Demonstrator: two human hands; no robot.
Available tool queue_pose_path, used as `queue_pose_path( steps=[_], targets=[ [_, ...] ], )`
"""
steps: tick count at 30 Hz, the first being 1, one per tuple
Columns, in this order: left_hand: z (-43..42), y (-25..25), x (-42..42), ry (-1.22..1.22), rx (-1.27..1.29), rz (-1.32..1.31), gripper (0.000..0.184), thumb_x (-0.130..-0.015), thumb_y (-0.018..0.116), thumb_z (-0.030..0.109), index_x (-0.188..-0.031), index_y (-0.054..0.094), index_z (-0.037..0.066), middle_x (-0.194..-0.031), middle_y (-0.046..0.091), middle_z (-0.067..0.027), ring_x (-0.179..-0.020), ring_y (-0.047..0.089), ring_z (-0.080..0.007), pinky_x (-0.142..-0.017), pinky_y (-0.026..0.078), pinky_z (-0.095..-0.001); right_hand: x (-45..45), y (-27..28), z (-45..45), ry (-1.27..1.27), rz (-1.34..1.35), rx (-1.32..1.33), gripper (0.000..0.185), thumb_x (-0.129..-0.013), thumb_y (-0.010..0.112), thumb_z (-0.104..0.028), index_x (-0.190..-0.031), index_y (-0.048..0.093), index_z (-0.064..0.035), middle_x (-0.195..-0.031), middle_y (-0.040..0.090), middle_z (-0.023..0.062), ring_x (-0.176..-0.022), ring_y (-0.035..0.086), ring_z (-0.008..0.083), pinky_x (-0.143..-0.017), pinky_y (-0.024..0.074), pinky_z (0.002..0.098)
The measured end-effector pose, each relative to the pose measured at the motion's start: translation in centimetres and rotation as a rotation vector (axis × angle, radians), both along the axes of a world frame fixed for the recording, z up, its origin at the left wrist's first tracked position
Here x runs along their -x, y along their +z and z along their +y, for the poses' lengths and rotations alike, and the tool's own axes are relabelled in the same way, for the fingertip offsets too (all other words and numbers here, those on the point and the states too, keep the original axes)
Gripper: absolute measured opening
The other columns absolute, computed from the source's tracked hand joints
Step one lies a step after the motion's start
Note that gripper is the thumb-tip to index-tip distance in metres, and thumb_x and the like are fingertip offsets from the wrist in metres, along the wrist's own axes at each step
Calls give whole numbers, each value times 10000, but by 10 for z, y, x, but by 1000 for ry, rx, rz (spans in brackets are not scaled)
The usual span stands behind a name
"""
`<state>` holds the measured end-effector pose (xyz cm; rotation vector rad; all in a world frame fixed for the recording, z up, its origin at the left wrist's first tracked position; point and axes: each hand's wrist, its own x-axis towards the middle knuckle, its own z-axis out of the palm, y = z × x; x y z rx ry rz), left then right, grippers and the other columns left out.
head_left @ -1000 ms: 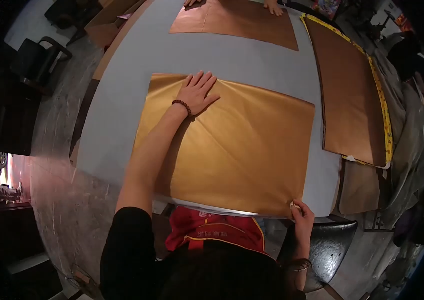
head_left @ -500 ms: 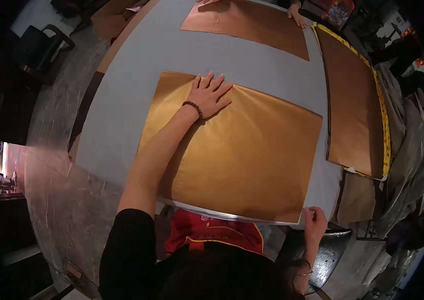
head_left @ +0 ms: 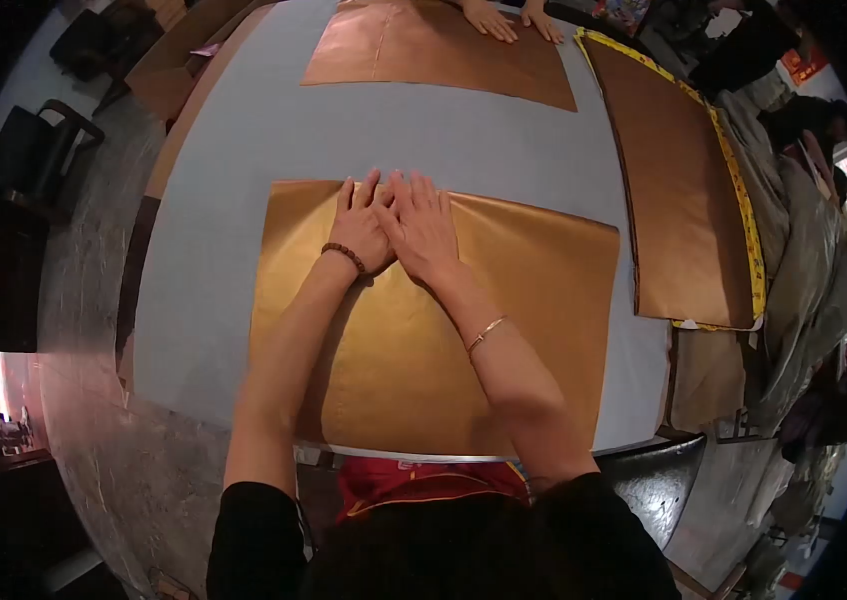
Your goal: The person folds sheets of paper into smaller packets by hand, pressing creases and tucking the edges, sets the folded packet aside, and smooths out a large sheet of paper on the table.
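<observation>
A large gold-brown sheet (head_left: pixel 534 310) lies flat in front of me, its near edge along the table's front edge. My left hand (head_left: pixel 362 225) rests on its far edge, left of the middle, fingers stretched out and a beaded bracelet on the wrist. Right beside it, my right hand (head_left: pixel 422 220) lies flat on the same edge, its thumb side touching or overlapping the left hand. A thin bangle circles my right forearm. Soft creases fan out in the sheet around both hands.
Across the grey-covered table (head_left: pixel 214 240), another person's hands (head_left: pixel 514 22) press on a second brown sheet (head_left: pixel 444 55). To the right lies a stack of brown sheets (head_left: pixel 679 190) edged with yellow printed tape. A black stool (head_left: pixel 654 485) stands at the front right, a black chair (head_left: pixel 39 150) at far left.
My right hand has moved from the sheet's near right corner up to the far edge beside my left hand. Across the table, the other person's hands have come closer together.
</observation>
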<state>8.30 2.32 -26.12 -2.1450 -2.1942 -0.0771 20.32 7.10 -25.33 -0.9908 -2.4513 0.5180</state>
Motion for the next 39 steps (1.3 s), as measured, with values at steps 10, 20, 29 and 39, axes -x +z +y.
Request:
queue_pose_path(
  steps=[10, 20, 29, 39],
  targets=[
    [-2, -2, -1, -15, -110, -85, 554, -931, 376, 528, -1420, 372, 268, -1503, 303, -52, -1398, 214, -306, -1127, 108, -529, -120, -9, 45, -361, -435, -99, 653, -968, 261, -529, -1457, 275, -98, -1524, 233, 119, -1418, 174, 267, -1154, 75, 470],
    [-1, -1, -2, -4, -92, -101, 559, -932, 365, 535, -1419, 371, 262, -1509, 287, -53, -1400, 205, -306, -1130, 95, -528, -213, -4, 68, -641, -465, -293, 677, -966, 328, -501, -1426, 299, -4, -1502, 254, 187, -1396, 227, 316, -1135, 136, 495],
    [-1, -1, -2, -12, -97, -127, 570, -921, 379, 530, -1418, 373, 251, -1502, 298, -72, -1397, 210, -319, -1127, 91, -533, -164, -6, 53, -64, -364, -185, 583, -951, 379, -502, -1425, 368, -164, -1506, 276, 120, -1386, 227, 329, -1136, 145, 462],
    [-30, 9, 64, 219, 46, -85, 641, -939, 310, 580, -1477, 261, 236, -1550, 186, -57, -1428, 135, -278, -1152, 96, -434, -208, -5, 64, -252, -478, -187, 635, -930, 387, -553, -1445, 341, -183, -1514, 259, 139, -1398, 187, 364, -1140, 123, 474]
  ],
)
